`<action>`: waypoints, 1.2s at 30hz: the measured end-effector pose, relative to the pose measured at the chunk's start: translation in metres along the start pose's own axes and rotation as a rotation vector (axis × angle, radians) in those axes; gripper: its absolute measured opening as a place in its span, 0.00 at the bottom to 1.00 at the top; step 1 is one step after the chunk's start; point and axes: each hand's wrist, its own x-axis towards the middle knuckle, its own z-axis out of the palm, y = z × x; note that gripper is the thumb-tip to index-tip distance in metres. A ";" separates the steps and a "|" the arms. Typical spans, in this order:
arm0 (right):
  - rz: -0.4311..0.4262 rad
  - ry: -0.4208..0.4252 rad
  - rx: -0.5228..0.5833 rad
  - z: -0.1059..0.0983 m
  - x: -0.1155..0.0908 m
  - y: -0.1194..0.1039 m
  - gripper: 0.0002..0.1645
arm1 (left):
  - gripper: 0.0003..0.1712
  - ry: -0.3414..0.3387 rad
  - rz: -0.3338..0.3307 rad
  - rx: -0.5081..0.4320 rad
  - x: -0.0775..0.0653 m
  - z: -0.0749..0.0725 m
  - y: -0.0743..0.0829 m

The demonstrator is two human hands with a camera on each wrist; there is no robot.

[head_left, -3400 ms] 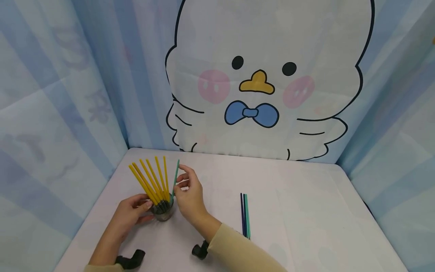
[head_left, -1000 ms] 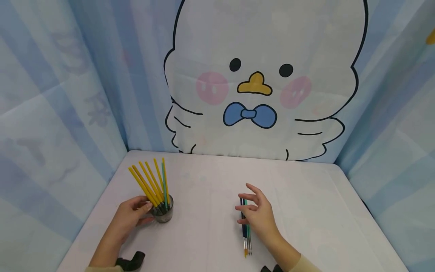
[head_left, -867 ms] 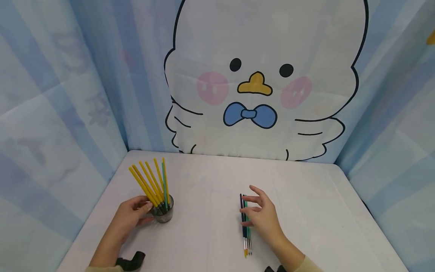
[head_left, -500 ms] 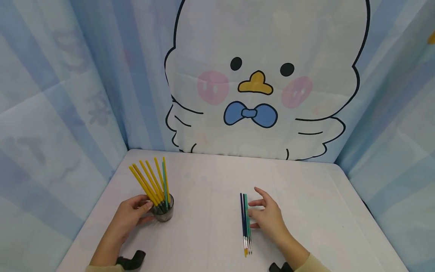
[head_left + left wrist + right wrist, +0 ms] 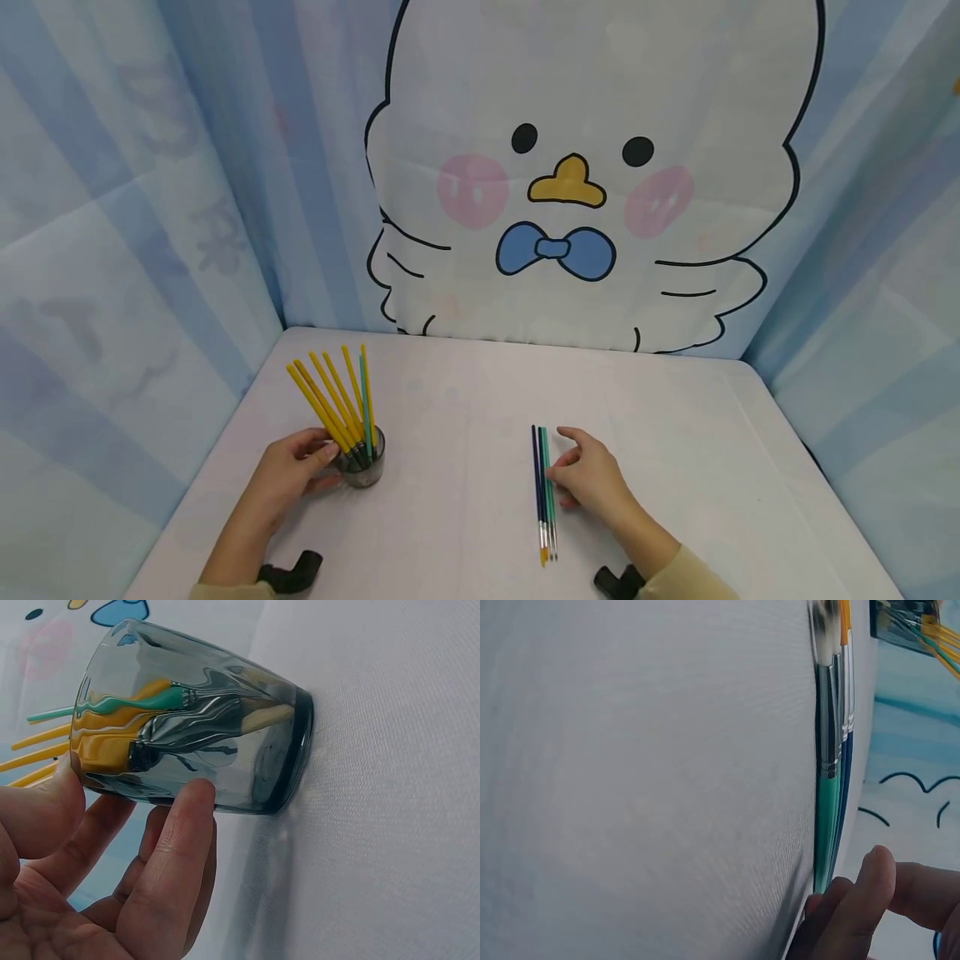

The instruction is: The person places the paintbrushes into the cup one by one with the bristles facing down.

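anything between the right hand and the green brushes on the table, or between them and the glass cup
Nothing visible stands between the person's right hand and the slim green-handled paintbrushes. Toward the smoky glass cup, the dark-blue-handled paintbrushes lie flat alongside, nearer the cup; beyond those, nothing visible blocks.

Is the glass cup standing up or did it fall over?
It's upright: the head view shows the glass cup standing base-down on the table, yellow brushes poking out its top, the left hand holding it.
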 end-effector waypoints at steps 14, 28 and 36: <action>-0.033 0.001 -0.111 0.003 0.003 -0.002 0.42 | 0.25 0.010 0.001 0.002 0.003 0.000 0.002; -0.022 0.018 -0.245 0.005 0.002 -0.008 0.37 | 0.26 0.003 -0.007 0.003 0.003 0.000 0.001; -0.047 0.025 -0.287 0.005 0.001 -0.009 0.37 | 0.26 0.001 -0.004 0.000 0.002 0.000 0.000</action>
